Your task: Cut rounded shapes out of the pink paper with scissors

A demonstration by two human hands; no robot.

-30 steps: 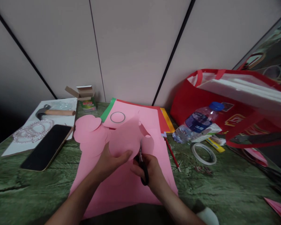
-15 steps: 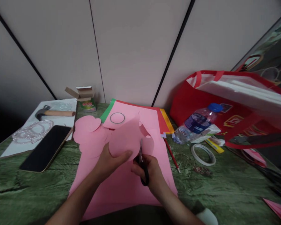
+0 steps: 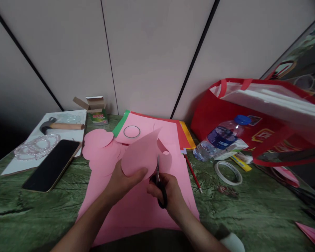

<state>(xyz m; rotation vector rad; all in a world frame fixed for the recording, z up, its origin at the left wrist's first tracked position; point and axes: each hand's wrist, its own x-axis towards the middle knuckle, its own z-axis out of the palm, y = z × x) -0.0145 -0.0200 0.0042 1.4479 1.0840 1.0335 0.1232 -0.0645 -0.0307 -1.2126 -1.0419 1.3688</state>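
Observation:
My left hand [image 3: 128,178] pinches a pink paper piece [image 3: 140,154] with a rounded edge, thumb on the near side and fingers behind it. In my right hand [image 3: 168,190] are black-handled scissors [image 3: 161,192], their blades upright against the paper's right edge. A curled strip of pink paper [image 3: 166,159] hangs to the right of the blades. Under both hands lie large pink sheets [image 3: 147,217]. Several cut pink paper rounds [image 3: 101,150] overlap to the left of my left hand.
Left: a phone [image 3: 52,166], a hammer [image 3: 65,126], bead strings [image 3: 36,147] and a small open box [image 3: 98,115]. Right: a red pencil [image 3: 193,174], a tape roll [image 3: 217,171], a water bottle [image 3: 220,138] and a red bag [image 3: 212,101]. A ring [image 3: 131,131] lies on pink paper behind.
The held paper has tilted slightly, its upper tip shifting a little to the right. Both hands and the scissors stay in nearly the same place.

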